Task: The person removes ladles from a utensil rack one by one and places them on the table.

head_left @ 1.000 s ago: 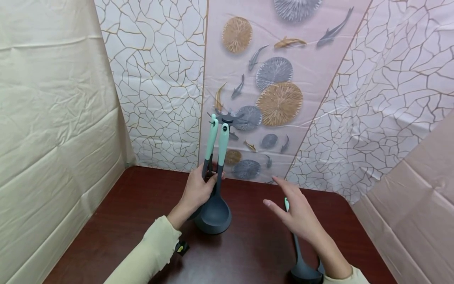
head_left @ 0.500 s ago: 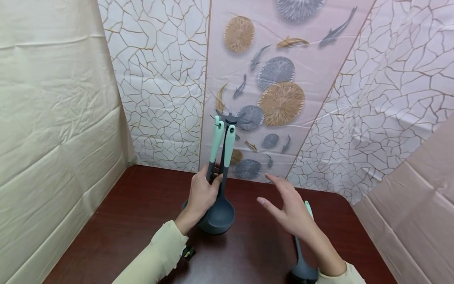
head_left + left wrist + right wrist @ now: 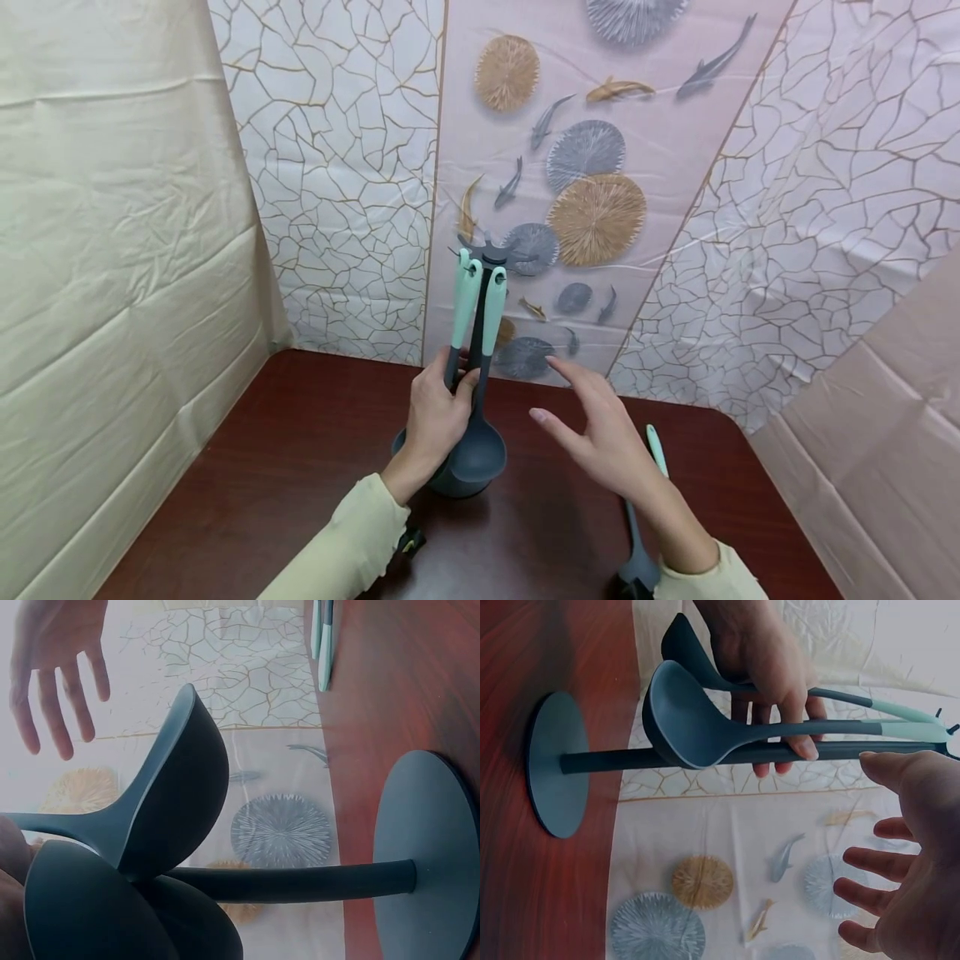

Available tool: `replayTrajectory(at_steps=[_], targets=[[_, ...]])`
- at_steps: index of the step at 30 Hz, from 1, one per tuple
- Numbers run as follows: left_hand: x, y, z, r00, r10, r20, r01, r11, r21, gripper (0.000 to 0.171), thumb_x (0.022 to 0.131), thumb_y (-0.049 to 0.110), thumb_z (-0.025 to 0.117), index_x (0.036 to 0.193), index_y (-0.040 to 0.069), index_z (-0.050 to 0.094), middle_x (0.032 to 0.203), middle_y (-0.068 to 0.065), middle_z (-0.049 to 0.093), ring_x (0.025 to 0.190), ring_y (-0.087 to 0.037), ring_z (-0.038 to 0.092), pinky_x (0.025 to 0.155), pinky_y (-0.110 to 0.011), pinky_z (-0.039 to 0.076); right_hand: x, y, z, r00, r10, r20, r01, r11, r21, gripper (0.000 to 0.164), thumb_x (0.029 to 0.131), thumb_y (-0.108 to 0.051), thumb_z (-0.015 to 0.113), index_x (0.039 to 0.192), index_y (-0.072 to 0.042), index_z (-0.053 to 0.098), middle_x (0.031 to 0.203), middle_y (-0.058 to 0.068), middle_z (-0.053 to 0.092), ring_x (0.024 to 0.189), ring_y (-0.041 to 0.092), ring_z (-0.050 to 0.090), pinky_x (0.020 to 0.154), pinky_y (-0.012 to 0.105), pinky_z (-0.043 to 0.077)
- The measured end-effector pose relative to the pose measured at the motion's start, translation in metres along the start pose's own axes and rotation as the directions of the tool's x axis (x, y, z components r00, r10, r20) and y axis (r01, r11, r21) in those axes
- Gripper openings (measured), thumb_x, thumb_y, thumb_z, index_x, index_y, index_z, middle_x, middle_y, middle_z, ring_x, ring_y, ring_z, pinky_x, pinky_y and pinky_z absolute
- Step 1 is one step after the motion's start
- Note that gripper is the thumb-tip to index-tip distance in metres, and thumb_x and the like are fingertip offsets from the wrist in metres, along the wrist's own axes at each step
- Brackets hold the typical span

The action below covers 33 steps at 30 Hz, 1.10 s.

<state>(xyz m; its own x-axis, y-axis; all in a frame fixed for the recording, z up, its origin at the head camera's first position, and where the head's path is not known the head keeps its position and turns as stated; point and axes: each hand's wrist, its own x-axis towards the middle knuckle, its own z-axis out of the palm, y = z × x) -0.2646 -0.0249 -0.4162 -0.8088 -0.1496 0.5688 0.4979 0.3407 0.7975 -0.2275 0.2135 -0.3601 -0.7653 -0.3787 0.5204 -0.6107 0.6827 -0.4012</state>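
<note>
A dark utensil stand (image 3: 604, 760) has a round base, a pole and hooks at its top. Several dark grey ladles (image 3: 686, 712) with mint handles (image 3: 495, 312) hang around it, bowls down. My left hand (image 3: 438, 417) grips the pole among the handles; in the right wrist view its thumb lies over the front and its fingertips show beyond the pole. Whether it also holds a ladle handle, I cannot tell. To the right, my right hand (image 3: 600, 433) is in the air with fingers spread, apart from the stand and holding nothing.
On the brown table (image 3: 300, 450), at right under my right forearm, lies a dark utensil (image 3: 637, 562) partly hidden by the arm. A mint handle (image 3: 656, 450) shows beside it. Patterned cloth (image 3: 345, 183) hangs behind the table, with plain cloth at both sides.
My left hand has shifted a little right, and the ladle handles have swung right around the stand's hooks. My right hand has moved slightly left, closer to the stand, its fingers still spread.
</note>
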Motion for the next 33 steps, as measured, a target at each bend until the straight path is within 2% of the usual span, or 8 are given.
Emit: replayTrajectory(at_steps=[5, 11, 18, 26, 30, 33], targets=[[-0.001, 0.003, 0.003, 1.0, 0.008, -0.018, -0.008, 1.0, 0.027, 0.024, 0.103, 0.023, 0.073, 0.124, 0.013, 0.066, 0.095, -0.002, 0.071, 0.073, -0.013, 0.066, 0.063, -0.036, 0.054, 0.002, -0.002, 0.002, 1.0, -0.004, -0.016, 0.004, 1.0, 0.008, 0.07, 0.098, -0.037, 0.079, 0.158, -0.018, 0.049, 0.157, 0.006, 0.053, 0.143, 0.03, 0.048, 0.11, 0.062, 0.043], [-0.004, 0.005, 0.011, 0.997, 0.034, -0.074, -0.027, 0.995, 0.094, 0.027, 0.103, 0.031, 0.072, 0.122, 0.014, 0.066, 0.101, -0.001, 0.071, 0.079, -0.016, 0.07, 0.068, -0.037, 0.057, 0.005, -0.007, 0.004, 1.0, 0.005, -0.018, -0.004, 1.0, 0.017, 0.069, 0.099, -0.04, 0.078, 0.158, -0.021, 0.049, 0.157, 0.004, 0.053, 0.143, 0.029, 0.048, 0.109, 0.063, 0.044], [-0.008, 0.008, 0.015, 0.991, 0.049, -0.122, -0.031, 0.989, 0.146, 0.026, 0.101, 0.029, 0.076, 0.119, 0.013, 0.065, 0.089, 0.001, 0.064, 0.073, -0.017, 0.067, 0.064, -0.036, 0.055, 0.01, -0.015, 0.004, 1.0, 0.003, -0.03, -0.002, 0.999, 0.042, 0.067, 0.099, -0.038, 0.078, 0.157, -0.018, 0.051, 0.156, 0.006, 0.053, 0.143, 0.03, 0.048, 0.108, 0.064, 0.043], [-0.009, 0.008, 0.012, 0.997, 0.017, -0.078, -0.009, 0.994, 0.106, 0.025, 0.1, 0.023, 0.077, 0.119, 0.014, 0.064, 0.093, 0.001, 0.066, 0.077, -0.014, 0.068, 0.067, -0.038, 0.056, 0.015, -0.021, 0.011, 0.998, -0.001, -0.062, 0.007, 0.996, 0.088, 0.064, 0.099, -0.034, 0.078, 0.155, -0.016, 0.052, 0.154, 0.006, 0.055, 0.143, 0.03, 0.051, 0.107, 0.064, 0.045], [-0.008, 0.006, 0.009, 1.0, 0.015, -0.027, -0.014, 1.0, 0.011, 0.029, 0.102, 0.02, 0.075, 0.127, 0.013, 0.063, 0.104, -0.001, 0.068, 0.086, -0.014, 0.07, 0.071, -0.037, 0.058, 0.019, -0.024, 0.014, 0.995, -0.027, -0.097, 0.038, 0.992, 0.119, 0.059, 0.1, -0.03, 0.077, 0.153, -0.017, 0.054, 0.151, 0.003, 0.058, 0.141, 0.026, 0.054, 0.108, 0.059, 0.047], [-0.006, 0.003, 0.005, 0.999, 0.023, 0.028, -0.021, 0.996, -0.086, 0.029, 0.104, 0.014, 0.07, 0.132, 0.013, 0.06, 0.106, -0.003, 0.068, 0.079, -0.014, 0.067, 0.067, -0.035, 0.055, 0.023, -0.027, 0.017, 0.99, -0.046, -0.132, 0.064, 0.989, 0.137, 0.053, 0.101, -0.027, 0.076, 0.15, -0.016, 0.058, 0.146, 0.001, 0.061, 0.135, 0.022, 0.057, 0.106, 0.053, 0.049]])
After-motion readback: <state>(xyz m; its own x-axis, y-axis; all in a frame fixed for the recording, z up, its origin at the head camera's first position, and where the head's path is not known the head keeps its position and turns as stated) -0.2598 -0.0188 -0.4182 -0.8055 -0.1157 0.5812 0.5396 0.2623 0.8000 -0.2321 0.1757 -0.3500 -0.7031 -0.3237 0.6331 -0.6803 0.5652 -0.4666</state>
